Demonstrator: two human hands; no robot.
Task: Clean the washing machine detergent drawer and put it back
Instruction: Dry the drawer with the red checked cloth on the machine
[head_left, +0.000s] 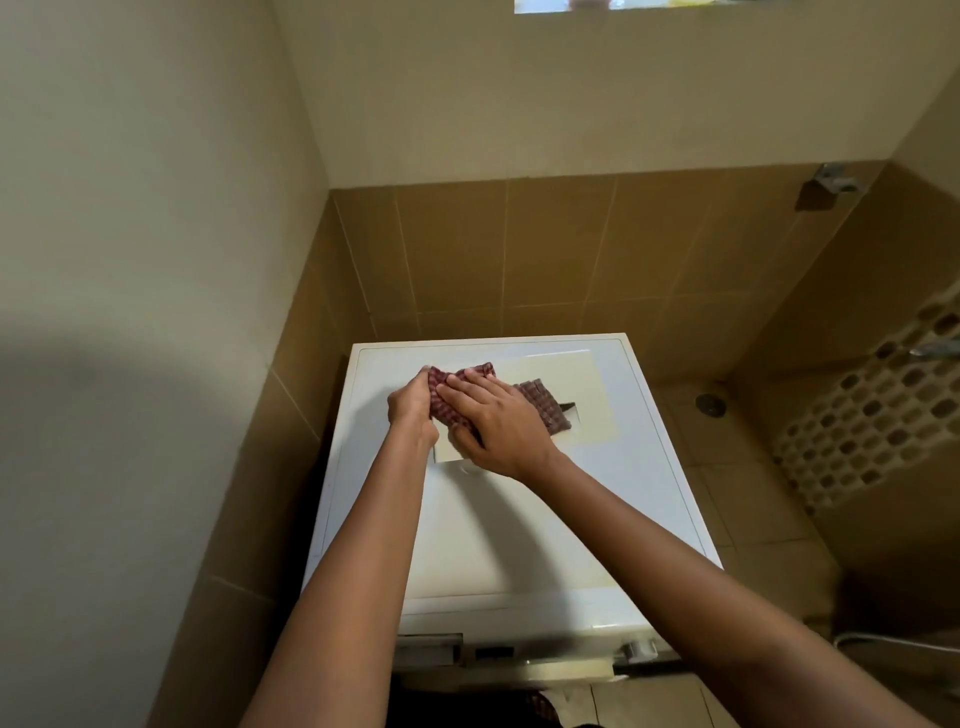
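Observation:
A red checked cloth (452, 402) lies bunched on top of the white washing machine (467, 530), with one end trailing out to the right. My left hand (410, 410) grips the cloth's left end with curled fingers. My right hand (493, 421) lies over the cloth, fingers fairly straight and pressing down. A white edge, likely the detergent drawer (448, 453), shows just below my hands; the rest is hidden under cloth and hands. The open drawer slot (428, 647) is at the machine's front left.
A cream sheet (571, 384) lies on the machine's top under the cloth. The machine stands in a tiled corner, wall close on the left. To the right are a floor drain (710, 404), a patterned mat (878, 410) and a white hose (893, 644).

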